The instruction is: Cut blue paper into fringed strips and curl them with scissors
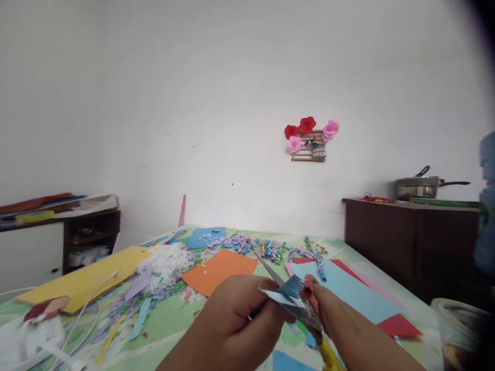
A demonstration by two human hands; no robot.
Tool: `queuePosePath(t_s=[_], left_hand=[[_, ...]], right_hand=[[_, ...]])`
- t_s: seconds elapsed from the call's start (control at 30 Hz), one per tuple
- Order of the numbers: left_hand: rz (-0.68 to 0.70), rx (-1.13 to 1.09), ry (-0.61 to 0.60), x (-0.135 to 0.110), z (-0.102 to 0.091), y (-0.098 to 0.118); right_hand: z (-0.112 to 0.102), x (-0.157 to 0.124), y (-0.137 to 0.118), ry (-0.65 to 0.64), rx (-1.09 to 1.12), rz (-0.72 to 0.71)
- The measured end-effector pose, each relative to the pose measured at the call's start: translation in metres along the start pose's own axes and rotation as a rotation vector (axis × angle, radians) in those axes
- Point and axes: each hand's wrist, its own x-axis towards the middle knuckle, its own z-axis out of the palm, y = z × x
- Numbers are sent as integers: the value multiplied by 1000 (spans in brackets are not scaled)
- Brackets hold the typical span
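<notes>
My left hand point(232, 322) is closed in a pinch on a small blue-grey piece of fringed paper point(288, 296), low in the middle of the view. My right hand point(332, 322) is closed round scissors with a yellow handle point(328, 355). Their grey blade point(268, 269) points up and to the left across the paper. Both hands hover just above a table point(170, 319) with a green patterned cover.
Coloured sheets lie on the table: yellow point(88, 275), orange point(218, 269), light blue point(348, 288), red point(398, 325). White shreds point(168, 260) and several curled paper strips point(270, 248) are scattered about. A dark cabinet point(410, 242) with a pan stands at the right; a jar point(460, 330) sits near the right edge.
</notes>
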Motion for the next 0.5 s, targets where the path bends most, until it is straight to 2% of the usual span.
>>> queuePosePath(t_s=[0.13,0.3,0.5], left_hand=[[13,-21,21,-1,-1,-1],[50,-62,18,1,-1,2],[81,-20,-1,-1,-2,2]], right_hand=[[-9,7,-6,38,68,67],[-11,7,-5,57,47,62],[-2,-5,3,-42,-8,-59]])
